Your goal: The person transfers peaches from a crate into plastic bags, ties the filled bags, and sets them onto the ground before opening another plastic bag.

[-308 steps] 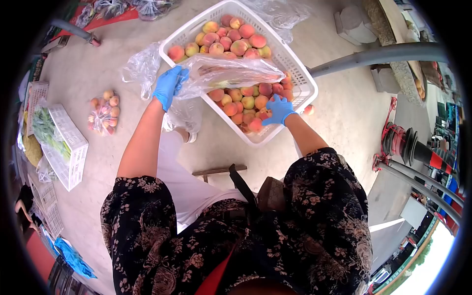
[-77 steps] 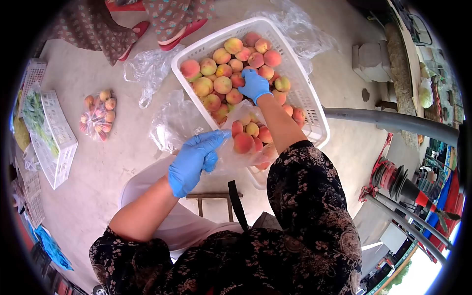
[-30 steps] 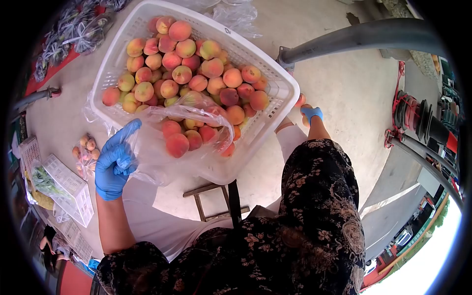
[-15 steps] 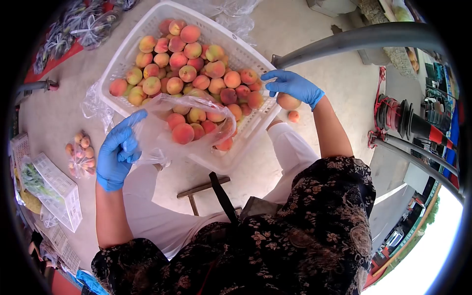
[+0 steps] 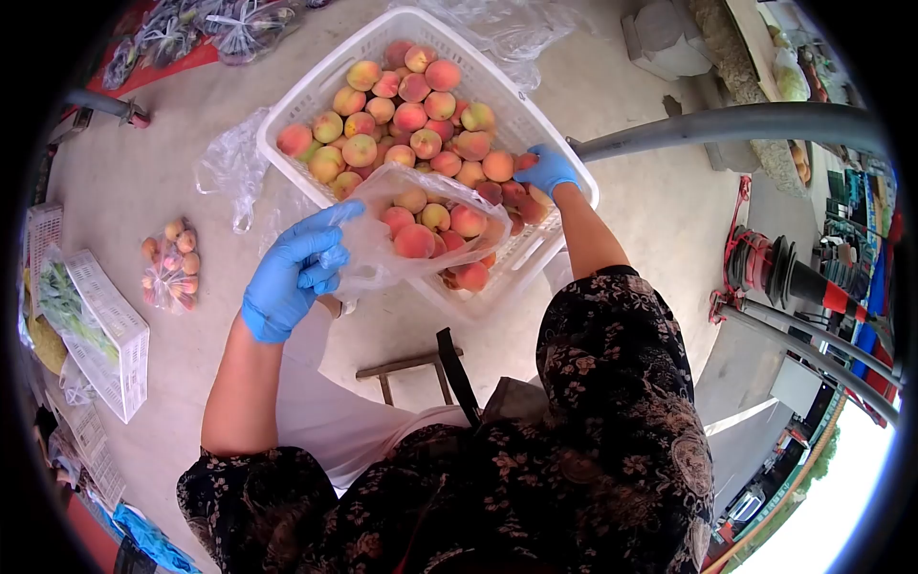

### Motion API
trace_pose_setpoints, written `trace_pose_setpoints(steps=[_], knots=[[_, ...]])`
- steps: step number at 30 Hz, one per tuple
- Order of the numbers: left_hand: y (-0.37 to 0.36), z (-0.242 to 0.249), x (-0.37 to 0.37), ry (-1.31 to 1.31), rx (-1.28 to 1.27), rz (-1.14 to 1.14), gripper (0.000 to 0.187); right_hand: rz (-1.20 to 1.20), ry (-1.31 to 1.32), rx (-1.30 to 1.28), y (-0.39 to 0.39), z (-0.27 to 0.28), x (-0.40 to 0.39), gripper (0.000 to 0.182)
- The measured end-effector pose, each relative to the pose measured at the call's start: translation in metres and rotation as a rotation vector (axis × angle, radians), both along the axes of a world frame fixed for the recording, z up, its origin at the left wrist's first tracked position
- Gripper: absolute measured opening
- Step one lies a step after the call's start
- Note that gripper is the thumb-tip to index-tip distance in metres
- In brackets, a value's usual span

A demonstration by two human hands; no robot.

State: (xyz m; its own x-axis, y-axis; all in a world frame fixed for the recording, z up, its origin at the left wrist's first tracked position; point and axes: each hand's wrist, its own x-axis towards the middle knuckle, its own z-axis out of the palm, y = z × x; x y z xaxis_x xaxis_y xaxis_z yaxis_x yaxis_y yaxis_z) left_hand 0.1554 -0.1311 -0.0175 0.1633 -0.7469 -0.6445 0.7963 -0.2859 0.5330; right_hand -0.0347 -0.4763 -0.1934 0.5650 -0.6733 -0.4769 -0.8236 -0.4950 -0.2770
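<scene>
Left hand: Your blue-gloved left hand (image 5: 287, 273) is pinching the clear bag (image 5: 368, 251) by its left edge.
Right hand: Your right hand (image 5: 548, 170) is in among the fruit at the crate's right end, fingers bent against a peach; you can't tell whether they close on it.
Bag: Here it is, mouth open, peaches inside, over the near part of the white crate (image 5: 523, 97). Thin, limp, probably slippery under gloves; gather a thick fold of rim, since a loaded pinch could tear.
Peaches: A heap (image 5: 411, 117) fills much of the crate. Light singly, likely easily bruised; cup each round its sides, fingertips soft.
</scene>
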Motion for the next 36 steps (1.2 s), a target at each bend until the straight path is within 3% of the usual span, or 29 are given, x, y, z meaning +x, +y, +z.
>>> trace_pose_setpoints(steps=[2, 3, 5, 8, 15, 18, 21, 24, 31, 34, 36], knots=[[0.0, 0.002, -0.002, -0.002, -0.006, -0.009, 0.042, -0.088, -0.375, 0.33, -0.009, 0.019, -0.019, 0.034], [0.0, 0.002, -0.002, 0.0, -0.019, -0.009, 0.042, -0.292, -0.641, 0.712, -0.004, 0.03, -0.023, 0.036], [0.004, 0.0, -0.004, 0.003, -0.03, -0.013, 0.041, -0.568, -0.832, 1.213, 0.003, 0.055, -0.033, 0.044], [0.006, -0.007, -0.006, -0.022, -0.05, 0.021, 0.039, -0.643, -0.88, 1.34, 0.039, 0.112, -0.026, 0.062], [0.0, -0.006, -0.009, -0.018, -0.005, 0.04, 0.038, -0.697, -0.92, 1.413, 0.072, 0.155, -0.017, 0.075], [0.0, -0.005, -0.008, -0.038, 0.015, 0.037, 0.039, -0.529, -0.898, 1.352, 0.068, 0.147, -0.023, 0.074], [0.002, -0.004, -0.006, -0.029, -0.015, 0.021, 0.039, -0.434, -0.897, 1.298, 0.067, 0.15, -0.034, 0.059], [-0.001, -0.005, -0.005, -0.006, -0.05, 0.004, 0.038, -0.196, -0.898, 1.094, 0.054, 0.157, -0.039, 0.057], [-0.018, -0.015, -0.004, -0.076, -0.035, -0.003, 0.04, -0.082, -0.847, 0.629, 0.019, 0.117, -0.062, 0.064], [-0.028, -0.012, -0.007, -0.07, -0.03, 0.034, 0.043, -0.271, -0.867, 0.709, 0.02, 0.118, -0.06, 0.056], [-0.03, -0.006, -0.01, -0.03, -0.01, 0.06, 0.046, -0.436, -0.819, 1.259, 0.015, 0.106, -0.063, 0.05]])
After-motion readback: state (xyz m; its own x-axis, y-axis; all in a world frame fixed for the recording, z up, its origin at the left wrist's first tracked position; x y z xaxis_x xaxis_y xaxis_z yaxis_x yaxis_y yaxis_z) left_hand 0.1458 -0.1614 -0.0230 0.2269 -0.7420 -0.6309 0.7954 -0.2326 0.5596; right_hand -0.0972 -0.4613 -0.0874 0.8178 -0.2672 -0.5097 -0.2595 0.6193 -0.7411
